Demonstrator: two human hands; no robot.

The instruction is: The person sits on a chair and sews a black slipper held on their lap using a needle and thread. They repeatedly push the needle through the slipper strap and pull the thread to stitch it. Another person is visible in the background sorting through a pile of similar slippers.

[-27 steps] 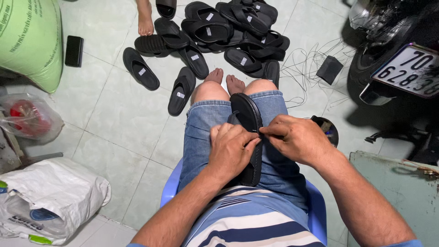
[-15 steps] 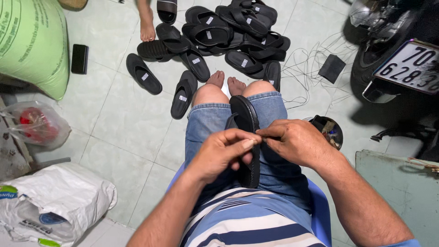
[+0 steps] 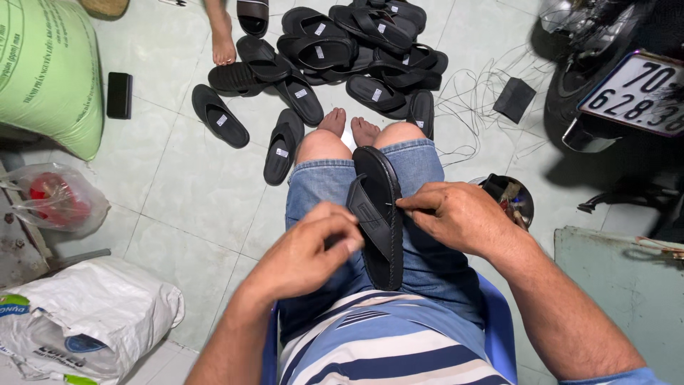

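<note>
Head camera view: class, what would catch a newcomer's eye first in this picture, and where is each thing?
First, the black sandal lying along the person's lap in the middle, with the right hand pinching its strap edge and the left hand beside it. Next, the heap of black sandals on the tiled floor, top centre. Then the big green sack at top left.

Bright even light, soft shadows, sharp focus.

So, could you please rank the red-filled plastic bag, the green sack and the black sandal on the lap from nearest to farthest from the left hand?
1. Black sandal, on the lap, beside the left hand.
2. Red-filled plastic bag, on the floor, left.
3. Green sack, upper left corner.
</note>
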